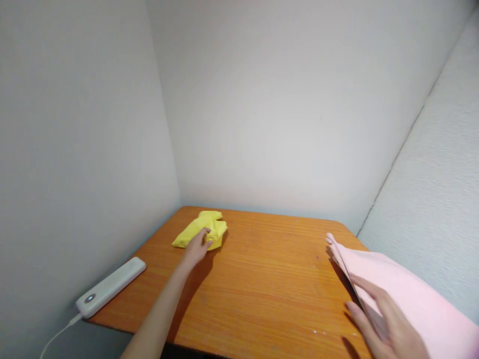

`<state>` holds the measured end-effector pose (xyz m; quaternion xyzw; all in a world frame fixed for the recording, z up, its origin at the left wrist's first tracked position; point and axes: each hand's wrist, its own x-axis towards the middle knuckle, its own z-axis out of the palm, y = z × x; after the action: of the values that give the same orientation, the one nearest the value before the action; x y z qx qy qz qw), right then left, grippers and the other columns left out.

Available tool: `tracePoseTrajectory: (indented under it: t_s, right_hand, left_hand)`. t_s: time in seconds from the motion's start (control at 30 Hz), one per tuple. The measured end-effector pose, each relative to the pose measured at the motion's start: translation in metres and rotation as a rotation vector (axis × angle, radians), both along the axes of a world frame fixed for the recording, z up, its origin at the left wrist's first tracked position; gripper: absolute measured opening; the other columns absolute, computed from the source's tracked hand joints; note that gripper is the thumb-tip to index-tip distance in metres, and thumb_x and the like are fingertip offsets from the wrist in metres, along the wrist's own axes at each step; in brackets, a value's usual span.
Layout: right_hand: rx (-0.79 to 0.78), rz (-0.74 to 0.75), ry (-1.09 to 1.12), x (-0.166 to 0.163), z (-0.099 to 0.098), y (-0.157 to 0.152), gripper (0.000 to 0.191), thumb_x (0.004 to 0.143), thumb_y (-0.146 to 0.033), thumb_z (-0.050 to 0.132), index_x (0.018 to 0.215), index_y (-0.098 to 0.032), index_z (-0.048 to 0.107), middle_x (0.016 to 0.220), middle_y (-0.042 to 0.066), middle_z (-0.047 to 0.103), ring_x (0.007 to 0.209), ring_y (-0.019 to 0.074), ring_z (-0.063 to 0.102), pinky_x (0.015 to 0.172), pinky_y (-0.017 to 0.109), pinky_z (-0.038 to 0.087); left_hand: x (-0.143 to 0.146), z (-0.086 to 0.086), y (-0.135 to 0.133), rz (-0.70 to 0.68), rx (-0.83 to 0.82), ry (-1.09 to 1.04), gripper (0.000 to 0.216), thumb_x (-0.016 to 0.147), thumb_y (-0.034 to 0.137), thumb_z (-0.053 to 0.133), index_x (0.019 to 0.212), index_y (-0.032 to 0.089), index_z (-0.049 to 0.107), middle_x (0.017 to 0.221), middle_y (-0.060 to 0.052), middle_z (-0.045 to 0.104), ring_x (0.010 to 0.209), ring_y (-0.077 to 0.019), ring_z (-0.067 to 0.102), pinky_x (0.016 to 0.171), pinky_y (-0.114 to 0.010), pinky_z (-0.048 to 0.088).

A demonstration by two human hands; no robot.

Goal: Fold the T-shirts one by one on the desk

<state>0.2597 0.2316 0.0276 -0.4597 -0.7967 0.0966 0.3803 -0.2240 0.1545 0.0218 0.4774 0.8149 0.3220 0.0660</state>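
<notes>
One yellow cloth [190,233] lies left of centre on the desk [269,274], touched by the left hand [196,248], its fingers narrowly parted, grip impossible to tell; at lower right, the right hand [391,319], thumb wide, meets a pink cloth [407,289].

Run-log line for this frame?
left hand: touching crumpled yellow cloth | right hand: touching pale-pink fabric | surface: brown wooden table
</notes>
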Motion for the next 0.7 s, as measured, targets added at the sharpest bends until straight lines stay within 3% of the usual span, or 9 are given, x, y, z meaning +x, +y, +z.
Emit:
tracePoseTrajectory:
  t_s: [0.07, 0.13, 0.27, 0.37, 0.5, 0.6, 0.7]
  right_hand:
    - [-0.138, 0.157, 0.043, -0.038, -0.003, -0.02, 0.048, 0.088, -0.055, 0.046, 0.125, -0.026, 0.056, 0.132, 0.01, 0.058, 0.12, 0.0296, 0.055, 0.104, 0.047, 0.044]
    - [-0.257, 0.254, 0.068, -0.071, -0.014, -0.033, 0.044, 0.091, -0.052, 0.044, 0.122, -0.024, 0.058, 0.128, 0.01, 0.06, 0.115, 0.0273, 0.059, 0.101, 0.043, 0.046]
    - [-0.337, 0.221, 0.109, -0.103, -0.041, -0.041, 0.048, 0.094, -0.048, 0.043, 0.13, -0.017, 0.051, 0.121, 0.013, 0.062, 0.113, 0.0256, 0.059, 0.099, 0.04, 0.046]
    - [-0.288, 0.149, 0.125, -0.102, -0.051, -0.041, 0.046, 0.094, -0.046, 0.043, 0.128, -0.016, 0.051, 0.11, 0.012, 0.064, 0.103, 0.0252, 0.061, 0.093, 0.039, 0.048]
    - [-0.148, 0.077, 0.051, -0.097, -0.05, -0.035, 0.03, 0.095, -0.038, 0.043, 0.116, -0.022, 0.057, 0.102, 0.01, 0.061, 0.097, 0.0263, 0.057, 0.089, 0.042, 0.046]
    - [-0.038, -0.035, -0.033, -0.103, -0.044, -0.024, 0.036, 0.091, -0.035, 0.047, 0.125, -0.023, 0.052, 0.12, 0.013, 0.055, 0.112, 0.0307, 0.048, 0.095, 0.048, 0.04]
    - [-0.05, -0.122, -0.138, -0.11, -0.042, -0.015, 0.044, 0.087, -0.034, 0.053, 0.129, -0.022, 0.05, 0.128, 0.015, 0.052, 0.121, 0.0352, 0.041, 0.094, 0.051, 0.037]
  left_hand:
    - [0.047, -0.016, -0.015, -0.171, 0.014, -0.029, 0.031, 0.074, 0.015, 0.053, 0.103, 0.024, 0.059, 0.116, -0.003, 0.068, 0.114, -0.0195, 0.06, 0.098, -0.029, 0.043]
    - [0.087, -0.033, -0.034, -0.315, 0.083, -0.093, 0.027, 0.07, 0.009, 0.046, 0.088, 0.024, 0.06, 0.122, -0.005, 0.067, 0.125, -0.0216, 0.053, 0.104, -0.034, 0.04]
    - [0.125, -0.044, -0.064, -0.454, 0.101, -0.285, 0.021, 0.072, 0.01, 0.041, 0.073, 0.025, 0.056, 0.125, -0.006, 0.066, 0.135, -0.0213, 0.044, 0.109, -0.038, 0.035]
    - [0.127, -0.031, -0.07, -0.436, 0.016, -0.288, 0.02, 0.08, 0.017, 0.039, 0.074, 0.026, 0.055, 0.11, -0.006, 0.072, 0.122, -0.0228, 0.057, 0.1, -0.037, 0.042]
    - [0.137, -0.003, -0.061, -0.284, -0.052, -0.132, 0.025, 0.093, 0.036, 0.035, 0.088, 0.027, 0.058, 0.084, -0.005, 0.07, 0.085, -0.025, 0.066, 0.08, -0.035, 0.045]
    - [0.157, 0.012, -0.043, -0.262, 0.039, 0.002, 0.037, 0.095, 0.044, 0.035, 0.115, 0.027, 0.061, 0.101, -0.009, 0.067, 0.098, -0.0264, 0.061, 0.091, -0.036, 0.041]
    - [0.177, 0.016, -0.026, -0.329, 0.082, 0.122, 0.046, 0.096, 0.045, 0.034, 0.136, 0.029, 0.05, 0.109, -0.011, 0.058, 0.104, -0.0259, 0.055, 0.095, -0.038, 0.039]
